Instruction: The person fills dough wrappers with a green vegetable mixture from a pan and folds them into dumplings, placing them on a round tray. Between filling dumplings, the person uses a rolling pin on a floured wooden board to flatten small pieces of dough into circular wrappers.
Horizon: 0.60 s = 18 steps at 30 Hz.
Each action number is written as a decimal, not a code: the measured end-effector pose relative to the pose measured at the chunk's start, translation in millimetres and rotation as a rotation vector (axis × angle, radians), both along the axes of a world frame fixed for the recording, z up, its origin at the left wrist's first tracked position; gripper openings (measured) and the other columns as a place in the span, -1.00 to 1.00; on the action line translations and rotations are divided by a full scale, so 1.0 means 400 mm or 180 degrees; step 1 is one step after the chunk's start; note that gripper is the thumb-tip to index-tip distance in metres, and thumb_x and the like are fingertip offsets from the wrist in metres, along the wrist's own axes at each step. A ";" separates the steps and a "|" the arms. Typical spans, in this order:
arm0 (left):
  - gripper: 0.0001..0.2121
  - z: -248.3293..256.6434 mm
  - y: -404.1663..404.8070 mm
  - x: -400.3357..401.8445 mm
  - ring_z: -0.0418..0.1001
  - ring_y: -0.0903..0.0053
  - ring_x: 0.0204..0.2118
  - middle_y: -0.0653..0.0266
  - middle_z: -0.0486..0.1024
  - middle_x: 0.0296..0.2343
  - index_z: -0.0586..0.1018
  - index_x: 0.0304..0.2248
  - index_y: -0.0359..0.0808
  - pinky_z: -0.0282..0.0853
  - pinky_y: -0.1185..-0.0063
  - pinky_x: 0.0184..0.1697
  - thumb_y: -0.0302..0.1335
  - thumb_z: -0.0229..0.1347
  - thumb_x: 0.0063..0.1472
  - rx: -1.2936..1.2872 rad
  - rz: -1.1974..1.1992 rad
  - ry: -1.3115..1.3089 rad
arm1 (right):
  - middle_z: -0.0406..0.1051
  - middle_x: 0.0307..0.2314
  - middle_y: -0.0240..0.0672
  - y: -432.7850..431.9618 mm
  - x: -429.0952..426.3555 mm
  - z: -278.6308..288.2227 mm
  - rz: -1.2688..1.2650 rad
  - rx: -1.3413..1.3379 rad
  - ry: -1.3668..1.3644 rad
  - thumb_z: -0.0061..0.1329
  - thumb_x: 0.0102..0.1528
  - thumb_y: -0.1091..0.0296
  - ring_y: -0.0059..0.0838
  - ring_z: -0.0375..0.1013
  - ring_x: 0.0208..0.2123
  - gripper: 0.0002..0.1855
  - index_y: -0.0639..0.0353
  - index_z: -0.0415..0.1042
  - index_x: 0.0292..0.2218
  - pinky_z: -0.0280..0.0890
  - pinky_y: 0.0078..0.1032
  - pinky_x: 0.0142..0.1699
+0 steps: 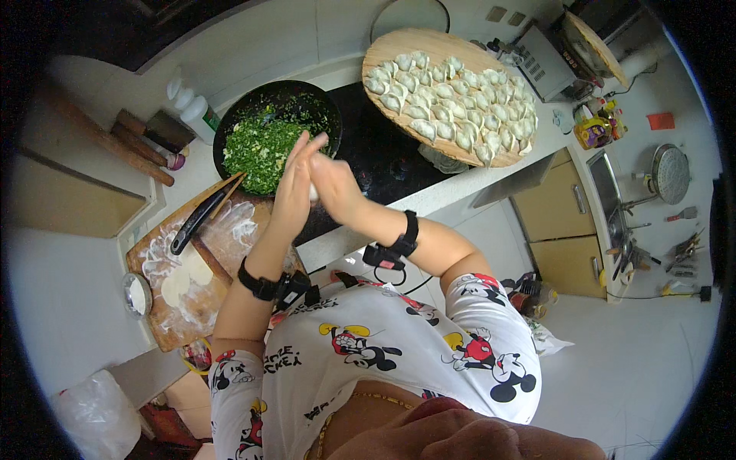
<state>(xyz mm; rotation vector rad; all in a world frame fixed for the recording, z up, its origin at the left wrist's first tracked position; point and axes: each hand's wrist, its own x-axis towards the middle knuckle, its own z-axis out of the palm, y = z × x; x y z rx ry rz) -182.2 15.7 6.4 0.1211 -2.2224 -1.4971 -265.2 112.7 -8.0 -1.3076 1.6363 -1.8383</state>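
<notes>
My left hand [292, 187] and my right hand [339, 187] are pressed palm to palm near the rim of a black wok [316, 95]. A bit of white dough [313, 193] shows between them; most of it is hidden, so its shape cannot be told. Chopped green filling [259, 146] with pale bits fills the wok. Wooden chopsticks [227, 192] lean on its rim, beside its black handle [198, 223]. Below, round dough wrappers [185, 280] lie on a floured wooden board [167, 336] next to a rolling pin [211, 260]. Rows of folded dumplings [445, 109] cover part of a round wooden board [397, 43].
A metal bowl of white flour [137, 296] sits at the left board's edge. The black cooktop [368, 132] lies between wok and round board. A white bottle [198, 115] stands behind the wok. Farther right are a microwave [546, 63], bottles [598, 129] and a sink [612, 201].
</notes>
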 end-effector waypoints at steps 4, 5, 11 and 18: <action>-0.20 -0.036 -0.048 -0.002 0.16 0.28 0.13 -0.18 -0.05 0.15 -0.58 0.17 -0.13 0.23 0.48 0.04 -0.24 -0.14 0.32 0.1894 0.0338 -0.0225 | 0.41 -0.59 -0.30 -0.075 -0.172 0.042 0.0838 0.0569 -0.1713 -0.33 0.26 0.11 -0.60 0.29 -0.74 -0.65 0.21 0.34 -0.33 0.13 -0.71 -0.70; -0.21 -0.026 -0.051 0.011 0.16 0.28 0.14 -0.15 -0.05 0.15 -0.46 0.21 -0.13 0.22 0.48 0.05 -0.39 -0.06 0.29 0.1638 0.0413 0.0037 | 0.41 -0.63 -0.30 -0.088 -0.239 0.053 0.1090 0.0480 -0.1979 -0.32 0.26 0.04 -0.61 0.26 -0.76 -0.61 0.18 0.35 -0.30 0.09 -0.75 -0.70; -0.46 -0.008 -0.135 0.225 0.19 0.43 0.13 0.15 0.22 0.08 0.09 0.19 -0.21 0.14 0.49 0.13 -0.57 -0.05 0.23 0.1602 -0.0550 -0.0735 | 0.45 -0.53 -0.10 -0.209 -0.662 0.078 -0.1101 0.1201 -0.0642 -0.23 0.19 0.14 -0.34 0.46 -0.47 -0.64 0.31 0.39 -0.24 0.35 -0.48 -0.43; -0.52 -0.017 -0.134 0.506 0.28 0.48 0.06 0.22 0.33 -0.01 0.22 0.12 -0.31 0.22 0.55 0.06 -0.64 -0.04 0.19 0.1127 -0.0006 -0.1257 | 0.50 -0.39 -0.02 -0.292 -0.971 -0.037 -0.1973 0.3266 0.2373 -0.12 0.06 0.18 -0.08 0.48 -0.37 -0.64 0.34 0.51 -0.35 0.35 -0.26 -0.18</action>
